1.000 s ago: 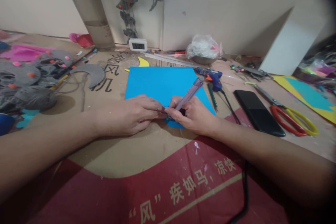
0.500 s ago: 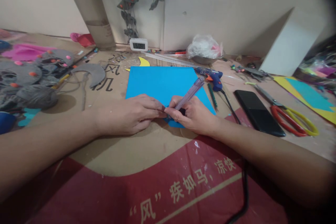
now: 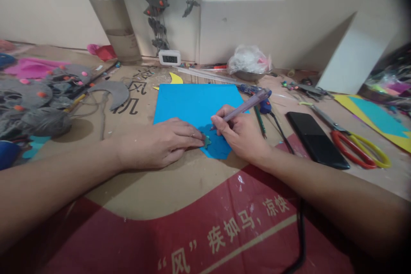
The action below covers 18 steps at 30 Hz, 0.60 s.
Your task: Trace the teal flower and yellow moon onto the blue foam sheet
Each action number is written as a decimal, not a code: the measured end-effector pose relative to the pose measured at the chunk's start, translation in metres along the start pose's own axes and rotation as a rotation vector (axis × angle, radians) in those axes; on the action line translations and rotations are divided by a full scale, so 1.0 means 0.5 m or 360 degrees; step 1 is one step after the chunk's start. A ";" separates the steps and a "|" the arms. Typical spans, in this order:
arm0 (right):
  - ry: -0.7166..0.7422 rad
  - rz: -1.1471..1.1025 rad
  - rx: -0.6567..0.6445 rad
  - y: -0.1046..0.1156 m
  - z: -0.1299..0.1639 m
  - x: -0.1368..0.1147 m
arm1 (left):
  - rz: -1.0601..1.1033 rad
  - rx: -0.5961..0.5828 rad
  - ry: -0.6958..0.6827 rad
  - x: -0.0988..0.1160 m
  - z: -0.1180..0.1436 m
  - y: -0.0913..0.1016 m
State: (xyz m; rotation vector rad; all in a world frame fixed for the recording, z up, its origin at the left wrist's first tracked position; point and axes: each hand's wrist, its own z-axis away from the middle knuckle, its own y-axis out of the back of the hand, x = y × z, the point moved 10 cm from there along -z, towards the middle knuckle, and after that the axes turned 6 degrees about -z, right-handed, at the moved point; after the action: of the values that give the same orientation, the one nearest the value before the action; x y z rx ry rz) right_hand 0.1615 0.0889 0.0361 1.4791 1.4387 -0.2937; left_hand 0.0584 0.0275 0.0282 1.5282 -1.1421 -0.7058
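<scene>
Right hand: the right hand (image 3: 245,135) is closing thumb and fingers on a pale purple pen (image 3: 247,105); the barrel is slanting up and to the right, the tip pointing down at the paper just beside the green piece; whether it is touching the surface cannot be told.
Left hand: the left hand (image 3: 163,143) is lying palm down over the lower left part of the sheet, fingers together; the fingertips are touching the green piece, but whether they are pinching it or only pressing it cannot be told.
Blue sheet: the blue sheet (image 3: 192,102) is lying flat on the printed cardboard (image 3: 141,192), between and beneath the two hands.
Green piece: the small green piece (image 3: 207,141) is resting on the sheet near its lower edge, partly hidden by the left fingertips.
Tools at right: a dark green pencil (image 3: 260,123) is lying just beyond the right hand; a blue glue gun (image 3: 265,106) is sitting behind the pen; a black phone (image 3: 316,139) is lying beside red-and-yellow-handled scissors (image 3: 353,147).
Back and left: a white digital clock (image 3: 170,57) is standing near a tall bottle (image 3: 111,21); a grey crescent (image 3: 113,92) is lying left of the sheet.
</scene>
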 end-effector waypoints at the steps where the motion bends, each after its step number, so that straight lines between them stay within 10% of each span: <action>1: -0.0002 0.0013 -0.0023 -0.003 0.000 0.000 | -0.0005 -0.0002 0.0001 0.000 0.001 0.000; 18: -0.0087 0.0205 -0.0191 -0.022 0.003 -0.006 | -0.0050 -0.0036 0.0025 0.000 0.002 -0.003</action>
State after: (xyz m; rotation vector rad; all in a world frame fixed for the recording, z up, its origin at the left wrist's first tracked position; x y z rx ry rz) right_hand 0.1520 0.0833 0.0325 1.4473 1.2893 -0.1641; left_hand 0.0577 0.0272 0.0265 1.5334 -1.0968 -0.7244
